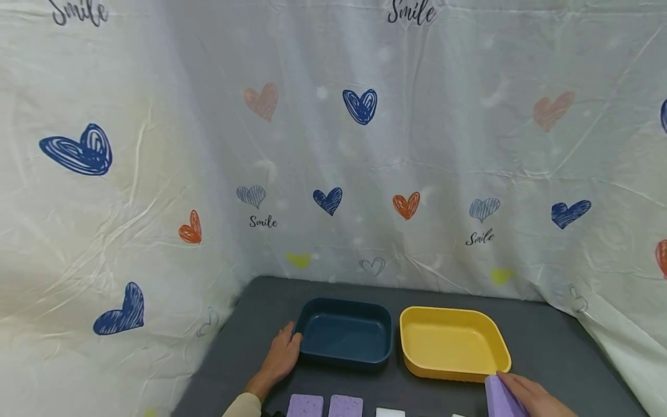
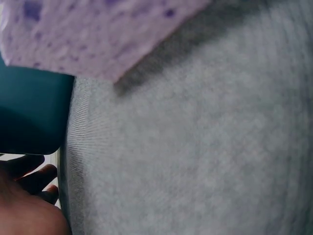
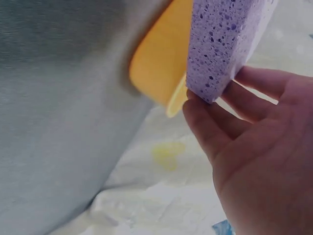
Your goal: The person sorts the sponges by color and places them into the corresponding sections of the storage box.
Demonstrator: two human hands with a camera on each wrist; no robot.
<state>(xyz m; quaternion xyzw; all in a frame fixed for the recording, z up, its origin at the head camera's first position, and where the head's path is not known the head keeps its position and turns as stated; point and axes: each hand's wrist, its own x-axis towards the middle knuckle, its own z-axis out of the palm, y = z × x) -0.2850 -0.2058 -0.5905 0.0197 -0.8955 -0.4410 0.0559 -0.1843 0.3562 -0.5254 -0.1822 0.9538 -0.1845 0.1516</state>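
My left hand (image 1: 282, 353) rests against the left side of the dark blue bin (image 1: 345, 363), fingers near its rim. In the left wrist view, the fingers of that hand (image 2: 30, 205) lie extended beside the bin's wall (image 2: 34, 112). At the right, my right hand (image 1: 534, 395) holds a purple sponge (image 1: 501, 398) by the yellow bin's near right corner. The right wrist view shows that pitted sponge (image 3: 212, 46) pinched at one end between thumb and fingers, with the yellow bin (image 3: 159, 58) behind it.
Two purple sponges (image 1: 304, 405) lie side by side at the near edge of the view. A white block (image 1: 389, 413) is to their right, partly cut off. The yellow bin (image 1: 453, 372) stands right of the blue one on the grey table (image 1: 229, 359). Behind hangs a heart-printed curtain (image 1: 312, 156).
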